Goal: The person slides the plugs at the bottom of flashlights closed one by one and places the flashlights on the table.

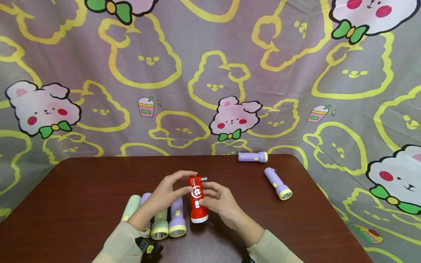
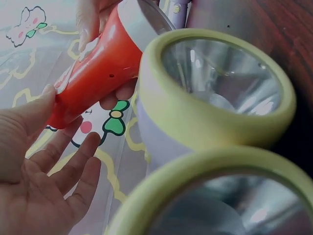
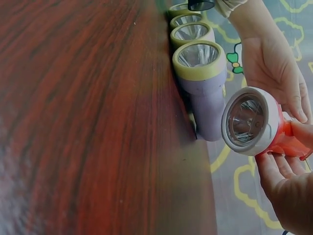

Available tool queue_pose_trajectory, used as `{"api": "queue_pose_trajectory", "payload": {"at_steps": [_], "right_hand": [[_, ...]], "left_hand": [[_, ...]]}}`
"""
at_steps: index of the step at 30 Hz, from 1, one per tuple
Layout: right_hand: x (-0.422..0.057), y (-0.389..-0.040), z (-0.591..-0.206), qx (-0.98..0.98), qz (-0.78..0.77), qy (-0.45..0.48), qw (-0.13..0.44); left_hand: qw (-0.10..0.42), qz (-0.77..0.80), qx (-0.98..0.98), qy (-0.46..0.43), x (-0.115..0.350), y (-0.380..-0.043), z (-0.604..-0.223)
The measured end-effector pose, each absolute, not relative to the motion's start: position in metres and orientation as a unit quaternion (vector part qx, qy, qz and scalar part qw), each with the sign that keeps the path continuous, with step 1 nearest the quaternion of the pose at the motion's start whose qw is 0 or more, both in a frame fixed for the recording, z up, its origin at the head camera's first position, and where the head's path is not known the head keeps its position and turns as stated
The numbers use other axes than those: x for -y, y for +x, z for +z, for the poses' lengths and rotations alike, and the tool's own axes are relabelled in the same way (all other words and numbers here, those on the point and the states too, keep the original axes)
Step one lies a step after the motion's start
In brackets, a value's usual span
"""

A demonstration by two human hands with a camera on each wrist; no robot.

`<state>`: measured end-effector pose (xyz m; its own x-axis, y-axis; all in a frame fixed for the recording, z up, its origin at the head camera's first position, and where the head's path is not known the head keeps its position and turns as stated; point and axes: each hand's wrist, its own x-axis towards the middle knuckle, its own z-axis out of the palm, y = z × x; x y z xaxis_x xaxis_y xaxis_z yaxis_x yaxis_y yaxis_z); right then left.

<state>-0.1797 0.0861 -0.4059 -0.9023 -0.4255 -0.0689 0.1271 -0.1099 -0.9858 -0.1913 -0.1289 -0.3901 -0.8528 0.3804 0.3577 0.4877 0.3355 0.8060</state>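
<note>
From the head view, we see a red flashlight held in the middle, over a dark reddish-brown bench, its white-rimmed head pointing down and metal prongs jutting from its upper end. The left hand pinches that upper end; the right hand has its grip closed on the body, thumb beside the white switch. Left of it, green and purple flashlights lie side by side, partly behind the left forearm. Two more purple flashlights lie well apart at the far right. A cartoon-patterned cloth hangs behind.

From the left wrist, we see the left thumb against the red tail, other fingers loosely spread, and two yellow-rimmed lamp heads up close.

From the right wrist, we see the red flashlight's lens facing us, right fingers beneath its body.
</note>
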Motion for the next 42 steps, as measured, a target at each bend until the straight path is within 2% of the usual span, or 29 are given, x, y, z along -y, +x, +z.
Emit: {"api": "queue_pose_trajectory", "payload": {"at_steps": [23, 42], "right_hand": [[-0.0891, -0.1805, -0.4061, -0.624, -0.745, -0.113, 0.205], [-0.0857, -0.1787, -0.4068, -0.62, -0.749, -0.111, 0.204]], "left_hand": [[0.061, -0.476, 0.815, -0.324, 0.1282, -0.199, -0.3868], [0.054, -0.48, 0.819, -0.309, 0.1314, -0.1974, -0.3845]]}}
